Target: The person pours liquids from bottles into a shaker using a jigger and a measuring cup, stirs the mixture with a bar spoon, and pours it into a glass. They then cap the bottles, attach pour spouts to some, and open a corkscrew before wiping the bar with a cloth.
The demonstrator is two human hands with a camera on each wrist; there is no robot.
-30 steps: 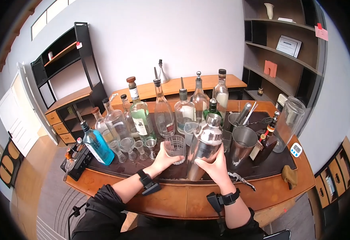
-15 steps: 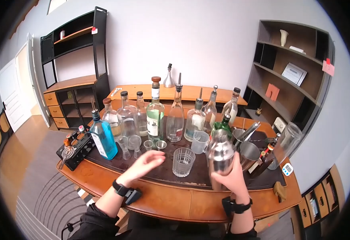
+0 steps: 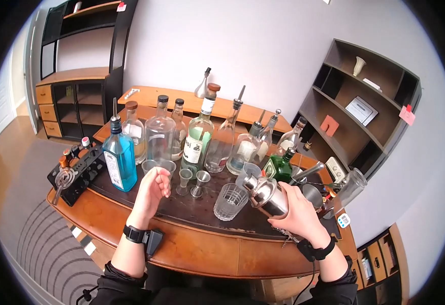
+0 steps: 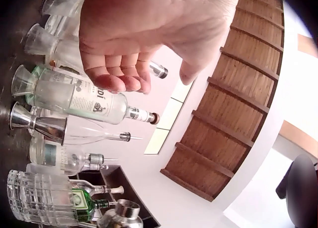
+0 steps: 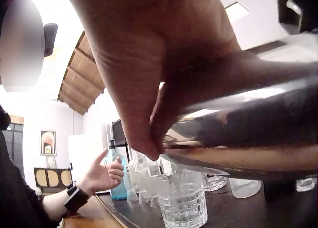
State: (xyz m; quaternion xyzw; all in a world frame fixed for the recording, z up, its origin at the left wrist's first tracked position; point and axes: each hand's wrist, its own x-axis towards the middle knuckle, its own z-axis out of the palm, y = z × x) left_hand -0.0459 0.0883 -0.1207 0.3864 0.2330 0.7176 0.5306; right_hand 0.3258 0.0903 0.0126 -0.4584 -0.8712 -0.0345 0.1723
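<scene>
My right hand (image 3: 302, 214) grips a metal shaker (image 3: 273, 199), tilted with its narrow top toward the left, at the upper rim of a cut-glass tumbler (image 3: 229, 204). Whether liquid flows cannot be made out. In the right wrist view the thumb and fingers of this hand (image 5: 169, 54) wrap the shaker (image 5: 248, 128), with the tumbler (image 5: 183, 203) below. My left hand (image 3: 153, 195) is raised left of the tumbler, fingers loosely bent, holding nothing; the left wrist view shows this hand (image 4: 149, 34) in front of the bottles.
Behind stand several bottles, among them a blue one (image 3: 119, 162) at left and a green one (image 3: 279, 166) at right. Small metal jiggers (image 3: 200, 184) and a plastic cup (image 3: 248, 172) are near the tumbler. A black rack (image 3: 80, 175) and a timer (image 3: 343, 220) flank them.
The shaker has gone from upright to tilted toward the tumbler. My left hand has let go of the tumbler and moved left and up. The head view has shifted and turned.
</scene>
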